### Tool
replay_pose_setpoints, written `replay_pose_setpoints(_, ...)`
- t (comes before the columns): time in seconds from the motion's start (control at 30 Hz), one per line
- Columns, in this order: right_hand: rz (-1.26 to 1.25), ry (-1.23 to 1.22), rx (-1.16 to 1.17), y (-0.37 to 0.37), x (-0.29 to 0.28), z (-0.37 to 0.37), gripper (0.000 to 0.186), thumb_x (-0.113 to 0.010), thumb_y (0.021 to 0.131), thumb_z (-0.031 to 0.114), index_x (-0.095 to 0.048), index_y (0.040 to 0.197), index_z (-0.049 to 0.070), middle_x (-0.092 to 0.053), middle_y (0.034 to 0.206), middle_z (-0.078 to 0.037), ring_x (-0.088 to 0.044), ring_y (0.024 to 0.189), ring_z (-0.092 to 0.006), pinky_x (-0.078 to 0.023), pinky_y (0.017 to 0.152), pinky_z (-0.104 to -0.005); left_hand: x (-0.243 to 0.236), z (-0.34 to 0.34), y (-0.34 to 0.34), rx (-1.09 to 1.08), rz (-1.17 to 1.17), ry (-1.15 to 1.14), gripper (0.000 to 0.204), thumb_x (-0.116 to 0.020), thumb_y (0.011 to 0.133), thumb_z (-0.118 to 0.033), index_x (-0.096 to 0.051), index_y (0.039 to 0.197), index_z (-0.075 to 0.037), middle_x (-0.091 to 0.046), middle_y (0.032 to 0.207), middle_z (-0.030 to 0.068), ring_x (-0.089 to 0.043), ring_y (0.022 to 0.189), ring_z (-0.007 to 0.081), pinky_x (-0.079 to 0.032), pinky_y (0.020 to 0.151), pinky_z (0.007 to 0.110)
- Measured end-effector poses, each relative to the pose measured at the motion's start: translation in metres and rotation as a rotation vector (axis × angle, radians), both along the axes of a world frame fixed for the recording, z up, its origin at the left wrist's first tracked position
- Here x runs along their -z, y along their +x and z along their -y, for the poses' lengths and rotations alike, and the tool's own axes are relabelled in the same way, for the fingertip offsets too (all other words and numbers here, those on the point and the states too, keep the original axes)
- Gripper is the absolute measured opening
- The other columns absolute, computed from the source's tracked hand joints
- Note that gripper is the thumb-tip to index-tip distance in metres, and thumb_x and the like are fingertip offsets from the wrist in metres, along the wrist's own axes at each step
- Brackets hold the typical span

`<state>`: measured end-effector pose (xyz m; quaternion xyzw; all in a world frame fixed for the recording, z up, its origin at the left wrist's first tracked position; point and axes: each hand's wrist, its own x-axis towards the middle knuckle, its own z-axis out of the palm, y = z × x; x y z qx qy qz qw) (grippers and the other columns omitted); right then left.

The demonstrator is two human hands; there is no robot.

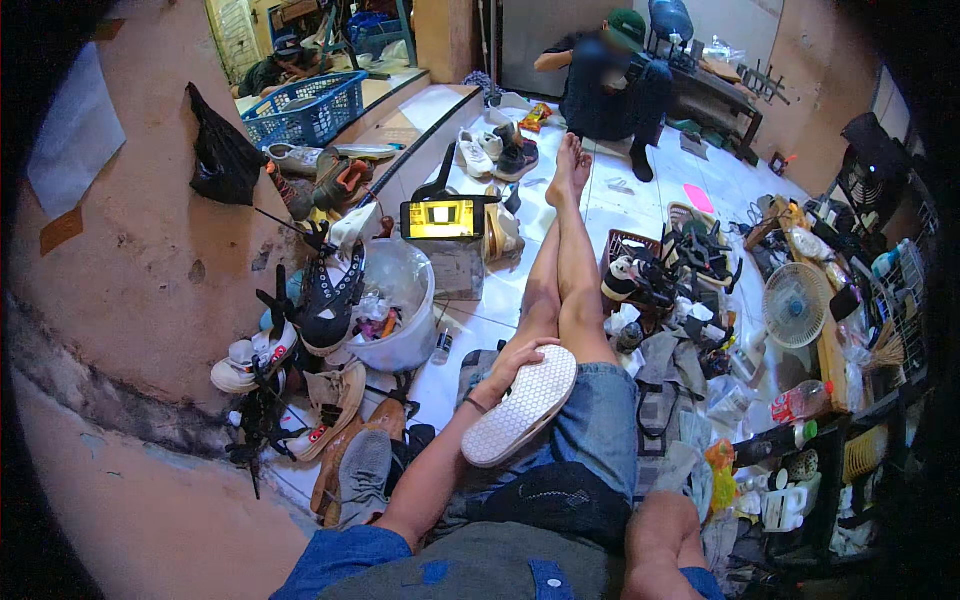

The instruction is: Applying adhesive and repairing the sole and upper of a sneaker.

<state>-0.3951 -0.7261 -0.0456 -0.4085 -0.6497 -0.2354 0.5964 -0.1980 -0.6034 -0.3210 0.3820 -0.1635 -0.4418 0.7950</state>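
Observation:
My left hand is closed around the upper left edge of a white shoe sole with a honeycomb tread. The tread faces up toward me, and the sole lies slanted over my lap. Whether a shoe upper is joined beneath it, I cannot tell. Under its lower end, a black cloth piece covers part of my denim shorts. Of my right side only the bent arm shows at the lower edge; the right hand is out of sight.
Shoes crowd the left wall beside a white bucket. A phone stands lit ahead. To the right are a basket of black items, a fan, and a plastic bottle. Another person sits at the back.

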Motion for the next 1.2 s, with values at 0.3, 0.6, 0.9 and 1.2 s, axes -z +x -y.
replay_pose_setpoints(0.3, -0.034, -0.075, -0.009, 0.003, 0.003, -0.010, 0.024, -0.059, 0.089, 0.024, -0.057, 0.080, 0.002, -0.062, 0.083, -0.015, -0.063, 0.070, -0.0284, -0.057, 0.063, -0.0433, 0.007, -0.001, 0.002, -0.017, 0.068, 0.008, 0.051, -0.054, 0.090, -0.022, -0.050, 0.138, -0.003, -0.062, 0.119, 0.0089, -0.062, 0.107, 0.0153, -0.048, 0.096, 0.027)
replay_pose_setpoints(0.6, 0.019, -0.046, -0.064, -0.015, 0.006, -0.008, 0.022, -0.056, 0.089, 0.015, -0.057, 0.072, 0.003, -0.063, 0.076, -0.015, -0.064, 0.064, -0.0294, -0.057, 0.060, -0.0447, 0.002, -0.003, 0.002, -0.030, -0.034, -0.038, 0.055, -0.060, 0.087, -0.024, -0.050, 0.138, -0.004, -0.065, 0.116, 0.0101, -0.066, 0.099, 0.0163, -0.053, 0.088, 0.026)
replay_pose_setpoints(0.9, 0.067, -0.019, -0.122, -0.035, 0.006, 0.003, 0.027, -0.052, 0.089, 0.007, -0.057, 0.064, 0.003, -0.064, 0.069, -0.016, -0.064, 0.057, -0.0304, -0.058, 0.056, -0.0462, 0.021, 0.000, 0.011, -0.029, 0.022, -0.053, 0.054, -0.055, 0.089, -0.026, -0.050, 0.138, -0.003, -0.065, 0.116, 0.0127, -0.068, 0.098, 0.0201, -0.056, 0.088, 0.030)
replay_pose_setpoints(1.2, -1.253, -0.188, 0.662, 0.021, 0.169, 0.056, 0.020, -0.064, 0.096, 0.013, -0.071, 0.095, -0.005, -0.072, 0.082, -0.010, -0.068, 0.069, -0.0149, -0.055, 0.063, -0.0278, 0.026, 0.000, 0.011, -0.098, 0.218, 0.070, 0.053, -0.051, 0.094, -0.036, -0.053, 0.136, -0.003, -0.065, 0.117, 0.0130, -0.067, 0.099, 0.0205, -0.056, 0.088, 0.032)
